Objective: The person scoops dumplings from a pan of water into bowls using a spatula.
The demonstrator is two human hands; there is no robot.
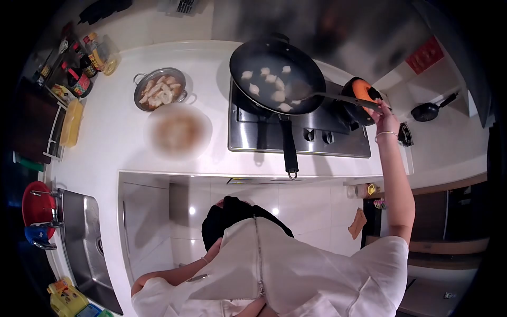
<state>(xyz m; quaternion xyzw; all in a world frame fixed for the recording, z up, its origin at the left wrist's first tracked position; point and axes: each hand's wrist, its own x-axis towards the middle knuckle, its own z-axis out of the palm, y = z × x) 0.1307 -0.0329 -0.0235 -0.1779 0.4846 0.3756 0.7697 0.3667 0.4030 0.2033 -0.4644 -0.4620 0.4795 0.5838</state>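
Note:
My right hand (385,121) is closed around the end of a long-handled metal cooking utensil (338,97). The utensil's head dips into the liquid of a large black wok (240,59), where I cannot make out whether it is a ladle or a spatula. Several pale dumplings (279,84) float in that liquid. The wok sits on the left side of a steel gas stove (248,143), its black handle pointing towards me. My left hand (213,250) hangs low beside my waist, away from the counter, with its fingers mostly hidden.
Left of the stove, a metal colander (138,99) holds pale and brownish food, and a blurred round dish (179,132) stands in front of it. An orange-and-black round object (363,91) stands at the right burner. Bottles (77,83) line the left wall, above a sink (84,232).

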